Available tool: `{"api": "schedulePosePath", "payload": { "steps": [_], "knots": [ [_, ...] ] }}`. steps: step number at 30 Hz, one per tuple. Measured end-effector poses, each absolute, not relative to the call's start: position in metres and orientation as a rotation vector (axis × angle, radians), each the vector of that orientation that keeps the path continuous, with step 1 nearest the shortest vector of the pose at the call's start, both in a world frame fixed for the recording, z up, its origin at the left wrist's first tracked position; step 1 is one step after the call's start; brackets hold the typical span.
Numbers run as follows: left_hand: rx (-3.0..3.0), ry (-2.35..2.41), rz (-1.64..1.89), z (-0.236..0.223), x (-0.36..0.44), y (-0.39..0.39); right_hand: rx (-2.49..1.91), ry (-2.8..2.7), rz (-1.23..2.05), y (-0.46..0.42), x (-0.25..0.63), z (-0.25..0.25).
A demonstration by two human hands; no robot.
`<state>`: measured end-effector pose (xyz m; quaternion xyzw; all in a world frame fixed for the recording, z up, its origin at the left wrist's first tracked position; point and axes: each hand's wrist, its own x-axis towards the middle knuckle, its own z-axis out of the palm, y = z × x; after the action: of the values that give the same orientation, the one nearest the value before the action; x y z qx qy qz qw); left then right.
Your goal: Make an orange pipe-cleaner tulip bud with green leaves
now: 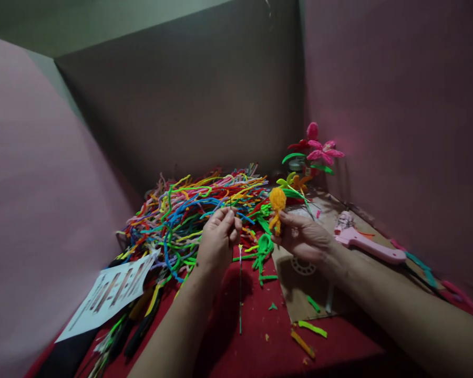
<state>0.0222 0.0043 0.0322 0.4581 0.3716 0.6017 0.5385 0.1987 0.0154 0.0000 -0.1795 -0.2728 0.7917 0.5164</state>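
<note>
My right hand (304, 236) pinches a yellow-orange fuzzy pipe-cleaner bud (277, 199) near its base, the rounded head pointing up and short orange ends hanging below. My left hand (222, 231) is closed, thumb against fingers, on a thin dark wire (230, 202) whose tip sticks up above the fingertips. Below it a thin green stem with a whitish top (240, 294) runs over the red cloth; whether it touches the left hand I cannot tell. Bright green twisted pipe cleaners (264, 249) lie between the two hands.
A large heap of multicoloured pipe cleaners (197, 205) fills the back. Pink and red pipe-cleaner flowers (325, 151) stand at the right rear. A pink glue gun (372, 247) lies on cardboard (299, 294). A printed paper (110, 294) is at left; small cut pieces (312, 329) lie in front.
</note>
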Motion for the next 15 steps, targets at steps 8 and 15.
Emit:
{"api": "schedulePosePath", "payload": {
  "steps": [8, 15],
  "knots": [
    [1.543, 1.134, 1.147, 0.031, 0.043, -0.014, -0.389, -0.500, 1.848, 0.024, 0.204, 0.001],
    [1.694, 1.222, 1.086, 0.030, 0.048, -0.017, -0.395, -0.585, 1.773, 0.026, 0.204, 0.000]
  ]
}}
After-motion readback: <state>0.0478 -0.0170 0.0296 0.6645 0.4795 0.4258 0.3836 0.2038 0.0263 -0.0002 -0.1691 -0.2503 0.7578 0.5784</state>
